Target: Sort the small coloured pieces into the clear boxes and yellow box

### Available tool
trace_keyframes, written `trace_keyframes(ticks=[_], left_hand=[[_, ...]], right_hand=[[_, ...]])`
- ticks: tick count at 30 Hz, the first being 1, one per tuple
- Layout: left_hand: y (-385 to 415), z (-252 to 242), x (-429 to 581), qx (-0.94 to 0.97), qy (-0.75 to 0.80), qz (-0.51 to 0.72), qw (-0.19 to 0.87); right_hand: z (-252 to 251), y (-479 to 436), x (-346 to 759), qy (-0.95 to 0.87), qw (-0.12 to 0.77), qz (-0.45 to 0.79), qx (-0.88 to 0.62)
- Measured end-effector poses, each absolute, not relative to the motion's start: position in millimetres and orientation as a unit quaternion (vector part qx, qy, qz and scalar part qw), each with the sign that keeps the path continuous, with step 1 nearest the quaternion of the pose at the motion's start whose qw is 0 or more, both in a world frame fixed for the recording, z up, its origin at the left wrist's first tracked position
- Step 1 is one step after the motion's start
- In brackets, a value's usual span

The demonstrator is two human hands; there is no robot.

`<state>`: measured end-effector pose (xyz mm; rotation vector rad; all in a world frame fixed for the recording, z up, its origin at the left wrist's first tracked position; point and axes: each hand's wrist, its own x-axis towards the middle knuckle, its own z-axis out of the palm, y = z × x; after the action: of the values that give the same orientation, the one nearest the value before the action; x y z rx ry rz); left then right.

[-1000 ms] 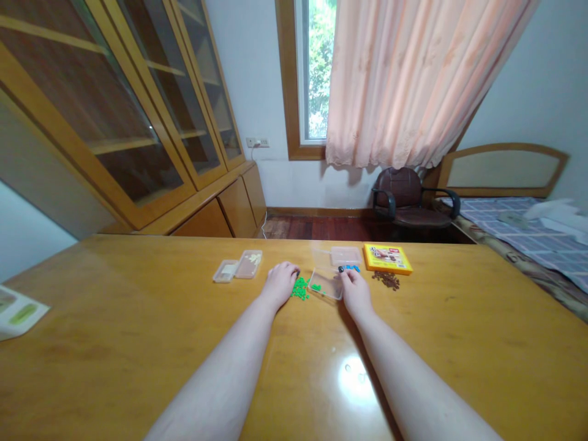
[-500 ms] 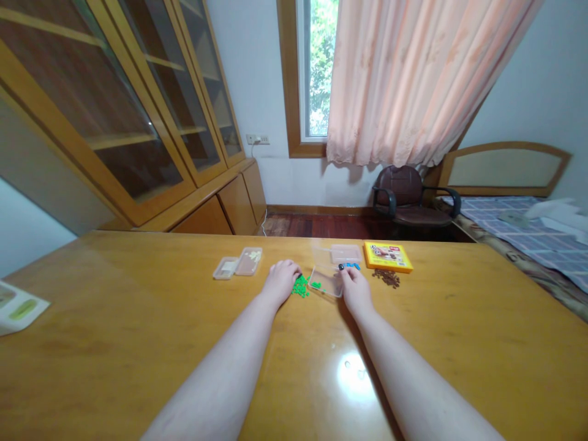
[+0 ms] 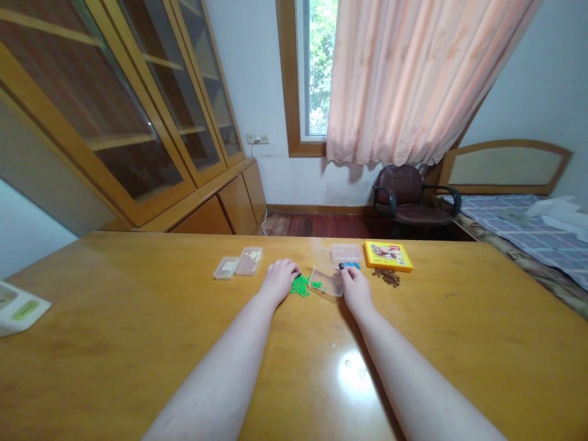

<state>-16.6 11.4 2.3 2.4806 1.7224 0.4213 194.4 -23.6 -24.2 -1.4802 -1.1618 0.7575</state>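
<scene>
Clear box (image 3: 329,282) being held by right hand (image 3: 356,290), green bits (image 3: 300,286) being partly hidden by left hand (image 3: 279,277), whose grip can't be told.

On the near side of the green pile (image 3: 300,286), the surface (image 3: 298,373) gives a wide passage between the forearms (image 3: 225,361). Left of this pile the left hand (image 3: 278,278) blocks; right of it, the clear box (image 3: 326,293) and right hand (image 3: 356,291).

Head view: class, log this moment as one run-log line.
left hand: at green pile | right hand: gripping clear container, green pieces inside | nearby: blue pieces, yellow box
</scene>
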Motion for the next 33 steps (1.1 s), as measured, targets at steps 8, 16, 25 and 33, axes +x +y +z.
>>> trace_keyframes(ticks=[8,16,25,33], left_hand=[[11,4,-18,0.824,0.545,0.140,0.062],[10,1,-14,0.818,0.558,0.130,0.042],[12,0,-13,0.796,0.580,0.172,0.017],[-4,14,-2,0.840,0.463,0.284,0.008]], right_hand=[[-27,-23,194,-0.478,0.528,0.330,-0.619],[-29,-23,194,-0.485,0.521,0.327,-0.621],[-26,-23,194,-0.486,0.515,0.324,-0.627],[-23,-25,192,-0.497,0.519,0.314,-0.620]])
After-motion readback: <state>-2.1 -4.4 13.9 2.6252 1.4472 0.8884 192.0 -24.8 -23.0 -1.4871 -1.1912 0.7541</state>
